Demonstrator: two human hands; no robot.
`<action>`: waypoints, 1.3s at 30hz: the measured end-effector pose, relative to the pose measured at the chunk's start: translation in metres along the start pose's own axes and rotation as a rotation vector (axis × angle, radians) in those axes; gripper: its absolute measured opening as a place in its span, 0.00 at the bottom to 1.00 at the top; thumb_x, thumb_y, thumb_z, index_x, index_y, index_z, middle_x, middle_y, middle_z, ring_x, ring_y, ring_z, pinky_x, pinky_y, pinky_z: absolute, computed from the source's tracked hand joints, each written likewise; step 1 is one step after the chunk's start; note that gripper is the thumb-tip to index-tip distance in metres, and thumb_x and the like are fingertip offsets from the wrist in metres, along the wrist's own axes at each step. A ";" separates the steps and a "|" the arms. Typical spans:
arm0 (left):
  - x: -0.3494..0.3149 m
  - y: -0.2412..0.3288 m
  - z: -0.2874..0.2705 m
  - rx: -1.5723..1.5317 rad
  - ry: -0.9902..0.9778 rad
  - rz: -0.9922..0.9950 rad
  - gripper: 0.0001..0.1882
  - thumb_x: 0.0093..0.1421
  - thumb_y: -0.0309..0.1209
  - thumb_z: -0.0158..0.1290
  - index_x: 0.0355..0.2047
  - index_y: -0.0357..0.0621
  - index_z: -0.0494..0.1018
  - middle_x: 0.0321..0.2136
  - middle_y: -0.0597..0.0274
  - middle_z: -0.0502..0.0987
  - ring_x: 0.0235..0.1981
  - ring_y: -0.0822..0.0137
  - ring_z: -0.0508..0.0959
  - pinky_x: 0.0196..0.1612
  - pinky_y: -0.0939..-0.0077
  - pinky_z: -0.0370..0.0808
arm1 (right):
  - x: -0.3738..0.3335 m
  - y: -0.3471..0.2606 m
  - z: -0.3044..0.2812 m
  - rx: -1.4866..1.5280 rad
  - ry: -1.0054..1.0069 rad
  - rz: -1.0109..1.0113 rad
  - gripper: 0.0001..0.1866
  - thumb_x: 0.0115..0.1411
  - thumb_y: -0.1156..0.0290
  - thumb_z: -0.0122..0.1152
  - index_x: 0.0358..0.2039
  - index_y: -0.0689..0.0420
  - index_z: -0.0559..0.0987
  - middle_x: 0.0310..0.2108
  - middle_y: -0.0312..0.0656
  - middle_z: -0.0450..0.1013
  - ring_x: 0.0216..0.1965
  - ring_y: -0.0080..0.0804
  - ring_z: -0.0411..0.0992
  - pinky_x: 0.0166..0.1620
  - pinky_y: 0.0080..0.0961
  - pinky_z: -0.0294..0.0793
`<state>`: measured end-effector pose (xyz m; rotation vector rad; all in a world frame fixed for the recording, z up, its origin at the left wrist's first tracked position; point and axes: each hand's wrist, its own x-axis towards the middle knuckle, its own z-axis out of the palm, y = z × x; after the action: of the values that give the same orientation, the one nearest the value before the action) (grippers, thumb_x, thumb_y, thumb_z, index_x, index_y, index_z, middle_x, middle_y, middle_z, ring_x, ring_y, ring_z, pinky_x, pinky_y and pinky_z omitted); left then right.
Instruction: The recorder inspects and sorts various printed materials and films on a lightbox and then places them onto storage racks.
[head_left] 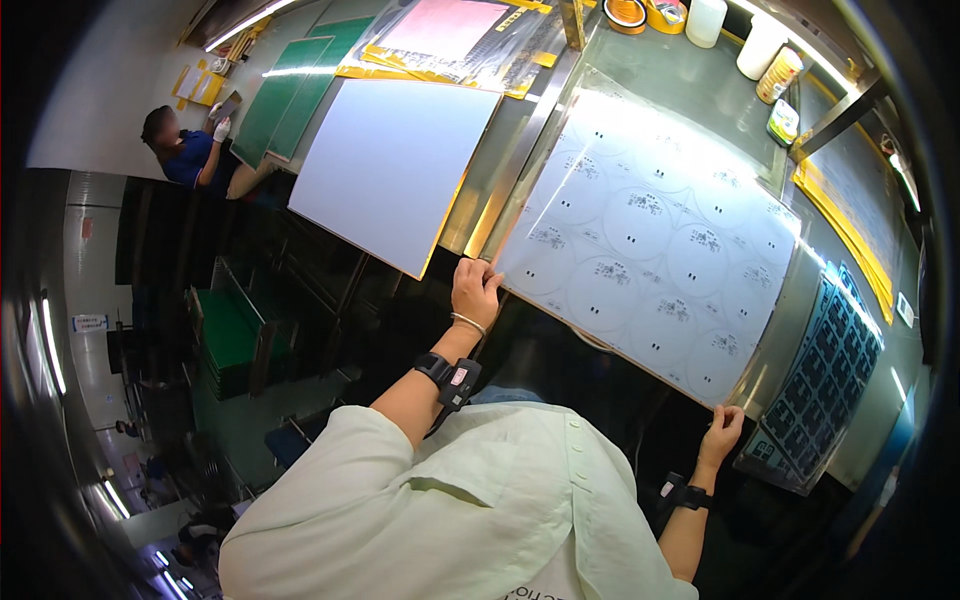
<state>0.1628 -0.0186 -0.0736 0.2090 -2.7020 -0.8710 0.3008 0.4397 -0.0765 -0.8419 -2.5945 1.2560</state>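
Observation:
In front of me lies a large clear film sheet (640,250) printed with rows of circles and small dark marks, flat over a whitish board. My left hand (476,290) is closed at its near left corner, thumb and fingers pinching the edge. At the near right corner, my right hand (722,436) pinches the edge with its fingertips. Whether the fingers grip the film alone or the board with it, I cannot tell. A plain white panel (390,170) with a thin orange-brown edge lies to the left of the sheet.
A metal bar (520,170) runs between panel and sheet. Bottles (706,22) and tape rolls (627,12) stand at the back. To the right lies a dark patterned film (825,375). A co-worker (190,150) in blue stands far left beside green boards (290,95).

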 end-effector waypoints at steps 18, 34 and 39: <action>0.016 0.006 -0.018 0.333 -0.341 0.407 0.21 0.52 0.23 0.43 0.48 0.49 0.69 0.55 0.62 0.62 0.60 0.51 0.52 0.56 0.43 0.46 | 0.163 -0.086 0.022 -0.848 -0.017 -0.517 0.26 0.51 0.64 0.55 0.51 0.54 0.66 0.57 0.38 0.55 0.59 0.47 0.48 0.58 0.48 0.49; 0.220 0.066 0.098 0.330 -0.270 0.561 0.25 0.56 0.41 0.46 0.52 0.43 0.62 0.56 0.60 0.60 0.60 0.54 0.53 0.57 0.48 0.49 | 0.303 -0.109 0.056 -0.968 0.060 -0.611 0.24 0.55 0.63 0.50 0.48 0.65 0.67 0.52 0.47 0.61 0.59 0.42 0.52 0.59 0.42 0.47; 0.265 0.086 0.141 0.349 -0.196 0.384 0.27 0.58 0.44 0.43 0.54 0.44 0.60 0.58 0.61 0.56 0.61 0.56 0.50 0.59 0.46 0.44 | 0.308 -0.110 0.050 -1.011 0.031 -0.720 0.25 0.54 0.64 0.51 0.48 0.68 0.66 0.51 0.49 0.61 0.58 0.43 0.53 0.59 0.43 0.47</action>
<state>-0.1371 0.0680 -0.0705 -0.3321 -2.9138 -0.3218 -0.0203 0.5171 -0.0600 0.0731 -2.9727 -0.2882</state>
